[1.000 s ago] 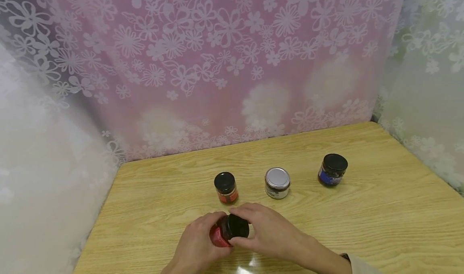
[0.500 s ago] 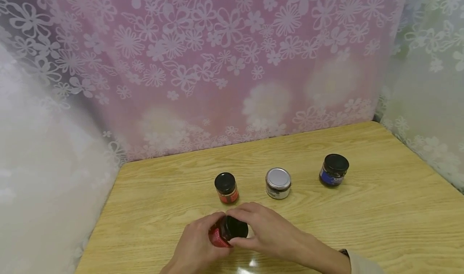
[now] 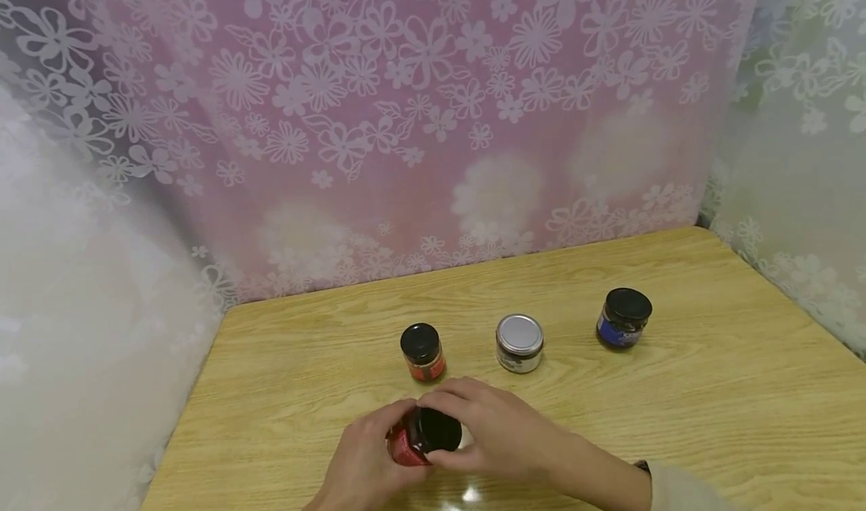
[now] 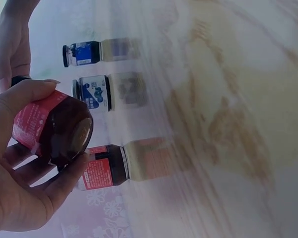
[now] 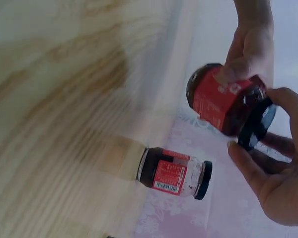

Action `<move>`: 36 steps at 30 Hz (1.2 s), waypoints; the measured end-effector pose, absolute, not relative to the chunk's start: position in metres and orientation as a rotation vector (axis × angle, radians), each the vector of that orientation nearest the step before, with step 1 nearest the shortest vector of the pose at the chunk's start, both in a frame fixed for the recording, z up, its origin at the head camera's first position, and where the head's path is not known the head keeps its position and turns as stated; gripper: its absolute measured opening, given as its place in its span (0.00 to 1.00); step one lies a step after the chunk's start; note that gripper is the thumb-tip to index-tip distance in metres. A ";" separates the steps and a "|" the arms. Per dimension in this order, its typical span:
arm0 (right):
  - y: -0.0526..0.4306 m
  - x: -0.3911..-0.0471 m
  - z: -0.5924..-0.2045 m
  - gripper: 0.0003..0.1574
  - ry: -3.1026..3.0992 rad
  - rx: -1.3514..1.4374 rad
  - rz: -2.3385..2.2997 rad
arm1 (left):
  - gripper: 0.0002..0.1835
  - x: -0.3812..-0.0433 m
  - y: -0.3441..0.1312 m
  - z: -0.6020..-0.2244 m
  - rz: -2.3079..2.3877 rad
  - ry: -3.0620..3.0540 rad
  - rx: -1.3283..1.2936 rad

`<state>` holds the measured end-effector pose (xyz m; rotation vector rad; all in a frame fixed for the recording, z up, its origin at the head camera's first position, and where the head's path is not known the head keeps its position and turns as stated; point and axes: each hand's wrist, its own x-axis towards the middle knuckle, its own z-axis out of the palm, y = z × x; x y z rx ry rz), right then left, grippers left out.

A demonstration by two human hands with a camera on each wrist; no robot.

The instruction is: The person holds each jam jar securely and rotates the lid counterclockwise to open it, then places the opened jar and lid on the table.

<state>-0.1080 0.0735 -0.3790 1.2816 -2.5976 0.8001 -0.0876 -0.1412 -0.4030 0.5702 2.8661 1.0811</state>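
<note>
A glass jar with a red label (image 5: 214, 99) and dark contents is held tilted above the table, its black lid (image 3: 440, 429) facing right in the head view. My left hand (image 3: 368, 451) grips the jar's body, thumb on one side and fingers on the other in the left wrist view. The thumb and fingers of my right hand (image 3: 494, 432) grip the lid around its rim. Whether the lid is loose cannot be seen. Just beyond the hands stands a black-lidded jar with a red label (image 3: 425, 364), upright on the table.
A low jar with a silver lid (image 3: 519, 343) stands right of the red-labelled one. Farther right is a black-lidded jar with a blue label (image 3: 622, 318). They stand on a wood-patterned table (image 3: 304, 346), with a pink floral curtain (image 3: 433, 120) behind its far edge.
Both hands keep their hold on the jar and lid. The right hand and lid have shifted very slightly left in the head view. The standing jars remain in place.
</note>
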 end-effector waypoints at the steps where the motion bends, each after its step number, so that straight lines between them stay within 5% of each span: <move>1: 0.072 -0.107 -0.381 0.29 -2.577 1.257 0.797 | 0.33 -0.087 -0.141 -0.403 1.082 2.869 0.557; 15: 0.066 -0.094 -0.376 0.41 -2.882 0.921 0.722 | 0.32 -0.082 -0.136 -0.397 0.937 3.026 0.559; 36: 0.072 -0.099 -0.387 0.32 -2.711 1.068 0.835 | 0.32 -0.080 -0.139 -0.400 1.121 2.945 0.680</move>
